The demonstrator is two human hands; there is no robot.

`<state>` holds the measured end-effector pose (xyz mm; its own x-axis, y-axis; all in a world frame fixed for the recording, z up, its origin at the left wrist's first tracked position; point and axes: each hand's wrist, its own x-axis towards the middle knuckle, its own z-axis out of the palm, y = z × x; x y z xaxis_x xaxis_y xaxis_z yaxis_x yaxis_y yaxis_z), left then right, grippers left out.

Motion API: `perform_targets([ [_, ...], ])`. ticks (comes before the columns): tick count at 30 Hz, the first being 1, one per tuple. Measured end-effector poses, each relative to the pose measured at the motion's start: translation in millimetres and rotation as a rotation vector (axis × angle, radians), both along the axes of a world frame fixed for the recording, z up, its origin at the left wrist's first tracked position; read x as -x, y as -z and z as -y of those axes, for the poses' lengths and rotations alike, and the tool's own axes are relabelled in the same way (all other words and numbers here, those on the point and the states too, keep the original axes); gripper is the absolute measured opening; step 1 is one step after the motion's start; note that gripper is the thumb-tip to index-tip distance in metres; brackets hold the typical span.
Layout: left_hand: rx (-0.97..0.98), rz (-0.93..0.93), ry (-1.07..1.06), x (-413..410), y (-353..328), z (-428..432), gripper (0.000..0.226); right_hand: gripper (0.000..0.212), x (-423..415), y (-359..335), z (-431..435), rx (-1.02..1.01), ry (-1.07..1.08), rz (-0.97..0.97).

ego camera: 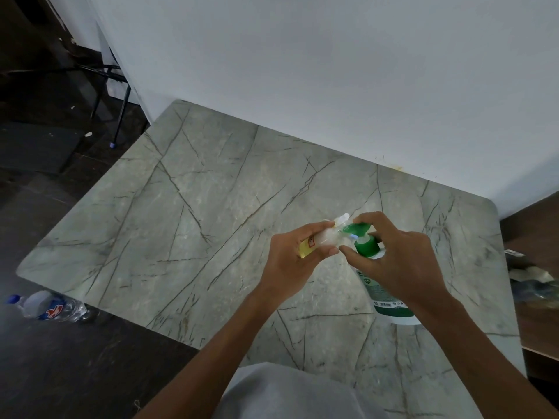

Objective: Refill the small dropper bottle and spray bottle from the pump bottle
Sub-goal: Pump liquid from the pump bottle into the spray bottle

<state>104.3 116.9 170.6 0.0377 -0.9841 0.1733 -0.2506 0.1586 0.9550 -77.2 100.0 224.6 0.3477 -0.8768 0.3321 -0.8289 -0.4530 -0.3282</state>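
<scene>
A white pump bottle point(390, 300) with a green label and a green pump head point(360, 229) stands on the marble table point(187, 207) at the right. My right hand point(393, 255) is over it, fingertips on the pump head and thumb beside the green collar. My left hand point(290, 258) grips a small clear bottle with a yellow label point(305, 247), tilted so its mouth meets the pump's spout. A small white cap or sprayer piece point(434, 218) shows just behind the spout. My fingers hide most of the small bottle.
The table stands against a white wall point(302, 71). A plastic water bottle point(48, 306) lies on the dark floor to the left. Dark chair legs point(121, 95) stand at the far left. Some clutter point(532, 276) sits on a wooden surface at the right edge.
</scene>
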Motion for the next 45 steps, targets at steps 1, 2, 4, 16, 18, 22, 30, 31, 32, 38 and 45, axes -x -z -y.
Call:
perform_targets([
  [1, -0.004, 0.005, 0.002, -0.4, -0.2, 0.1, 0.043, 0.051, 1.0, -1.9, 1.2, -0.016, -0.013, -0.018],
  [2, -0.01, 0.007, 0.002, -0.8, -0.1, 0.5, 0.042, 0.054, 1.8, -3.2, 2.1, -0.026, -0.019, -0.03],
  [4, -0.012, 0.009, -0.003, -1.5, 0.4, 1.5, 0.042, 0.057, 2.6, -3.9, 1.9, -0.028, -0.017, -0.038],
  [16, -0.019, -0.03, -0.003, 0.2, -0.5, 0.6, 0.044, 0.046, -2.5, 2.6, -3.5, -0.01, 0.033, 0.081],
  [18, -0.025, -0.025, -0.006, -0.4, 1.4, -0.7, 0.044, 0.046, -2.9, 3.5, -3.7, 0.003, 0.023, 0.071],
  [22, -0.016, -0.003, 0.002, -1.5, 0.3, -1.9, 0.043, 0.051, -0.9, -0.1, -1.6, -0.014, -0.01, 0.016],
  [30, -0.026, -0.009, 0.005, -3.5, -4.3, -1.8, 0.04, 0.056, 0.3, -3.9, -3.5, -0.024, -0.044, -0.015],
  [31, -0.023, -0.009, 0.007, -3.3, -4.4, -2.1, 0.04, 0.054, 0.3, -3.6, -3.6, -0.023, -0.045, -0.017],
  [32, -0.021, -0.01, 0.007, -3.0, -4.4, -2.2, 0.04, 0.053, 0.4, -3.3, -3.7, -0.022, -0.045, -0.015],
  [38, -0.022, -0.011, 0.004, -3.0, -0.8, -4.5, 0.042, 0.044, -2.9, 0.4, -5.4, -0.039, -0.009, 0.059],
  [45, -0.023, -0.021, -0.004, -5.3, 2.5, -6.7, 0.041, 0.052, -5.0, 2.3, -2.2, -0.075, -0.033, -0.021],
])
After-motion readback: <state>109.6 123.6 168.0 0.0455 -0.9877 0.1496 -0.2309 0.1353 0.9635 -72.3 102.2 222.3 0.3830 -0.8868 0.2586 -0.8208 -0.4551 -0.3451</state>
